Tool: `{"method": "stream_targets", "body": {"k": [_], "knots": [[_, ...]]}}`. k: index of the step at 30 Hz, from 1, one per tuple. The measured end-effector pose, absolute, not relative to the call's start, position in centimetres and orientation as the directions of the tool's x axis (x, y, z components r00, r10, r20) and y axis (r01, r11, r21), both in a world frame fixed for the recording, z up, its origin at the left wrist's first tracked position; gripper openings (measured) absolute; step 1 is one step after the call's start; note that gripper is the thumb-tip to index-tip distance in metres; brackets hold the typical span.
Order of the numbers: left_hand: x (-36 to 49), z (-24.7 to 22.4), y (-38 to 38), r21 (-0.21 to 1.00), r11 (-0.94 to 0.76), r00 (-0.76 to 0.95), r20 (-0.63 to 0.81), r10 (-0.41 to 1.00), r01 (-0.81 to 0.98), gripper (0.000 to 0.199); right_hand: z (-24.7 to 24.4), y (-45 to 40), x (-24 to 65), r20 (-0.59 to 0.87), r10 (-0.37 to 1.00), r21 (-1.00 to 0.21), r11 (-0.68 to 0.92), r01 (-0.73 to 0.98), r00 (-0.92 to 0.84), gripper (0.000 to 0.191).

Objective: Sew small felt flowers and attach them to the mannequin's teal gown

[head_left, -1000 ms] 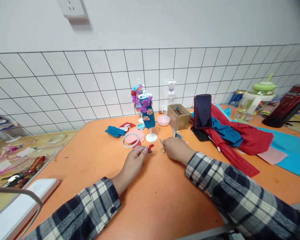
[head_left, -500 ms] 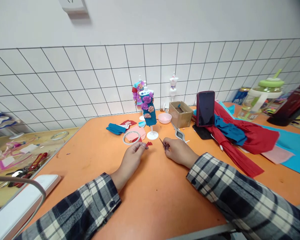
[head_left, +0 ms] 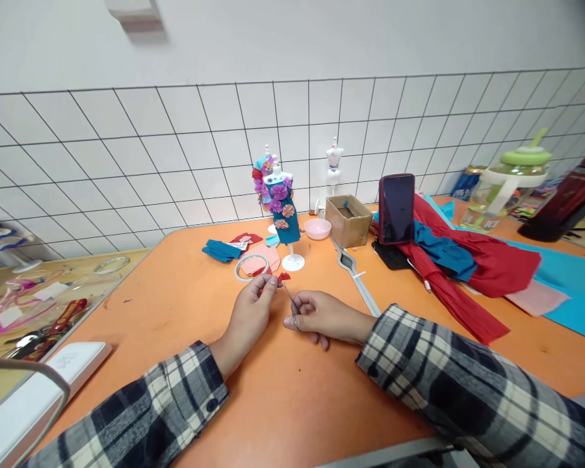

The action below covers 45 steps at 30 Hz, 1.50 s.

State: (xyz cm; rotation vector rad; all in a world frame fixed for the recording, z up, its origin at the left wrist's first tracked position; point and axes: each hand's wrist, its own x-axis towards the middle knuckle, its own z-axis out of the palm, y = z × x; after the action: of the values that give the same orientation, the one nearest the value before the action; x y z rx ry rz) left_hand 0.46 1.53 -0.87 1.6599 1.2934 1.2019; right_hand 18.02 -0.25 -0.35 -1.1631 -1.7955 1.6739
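Between the thumb and fingertips of my left hand [head_left: 251, 305] is a small gathered piece of red paper [head_left: 284, 277]. My right hand [head_left: 319, 315] grips a small pair of scissors [head_left: 291, 298], with slim blades pointing up and left close to the red paper. Just beyond both hands stands a white mini dress form [head_left: 293, 262] wearing a teal wrap [head_left: 285, 221] with purple and peach paper flowers. A roll of tape [head_left: 237, 269] lies behind my left hand, partly over pink paper [head_left: 268, 258].
A pink bowl [head_left: 317, 228], a cardboard box [head_left: 348, 224] and a propped phone [head_left: 396, 209] stand behind. Red crepe paper [head_left: 504, 266] and blue sheets spread at right, near a green-lidded bottle [head_left: 504, 188]. A white power strip [head_left: 49, 390] lies at the left edge.
My right hand has moved left and turned, bringing the scissors up to the red paper. My left hand keeps its pinch. The view has shifted slightly.
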Motion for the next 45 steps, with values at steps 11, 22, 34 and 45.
{"method": "stream_targets", "body": {"k": [11, 22, 34, 45], "knots": [[0.84, -0.35, 0.9, 0.812, -0.366, 0.168, 0.326, 0.93, 0.454, 0.024, -0.67, -0.26, 17.52, -0.004, 0.837, -0.95, 0.167, 0.263, -0.546, 0.035], [0.67, -0.26, 0.99, 0.738, -0.43, 0.208, 0.379, 0.902, 0.52, 0.023, -0.85, -0.41, 17.58, -0.04, 0.84, -0.964, 0.109, 0.241, -0.541, 0.028], [0.67, -0.14, 0.93, 0.683, -0.451, 0.208, 0.411, 0.887, 0.575, 0.023, -0.89, -0.35, 17.59, -0.073, 0.841, -0.976, 0.05, 0.211, -0.536, 0.038], [0.7, -0.23, 0.94, 0.657, -0.457, 0.199, 0.43, 0.88, 0.599, 0.022, -0.87, -0.33, 17.46, -0.107, 0.84, -0.985, -0.015, 0.175, -0.532, 0.035]]}}
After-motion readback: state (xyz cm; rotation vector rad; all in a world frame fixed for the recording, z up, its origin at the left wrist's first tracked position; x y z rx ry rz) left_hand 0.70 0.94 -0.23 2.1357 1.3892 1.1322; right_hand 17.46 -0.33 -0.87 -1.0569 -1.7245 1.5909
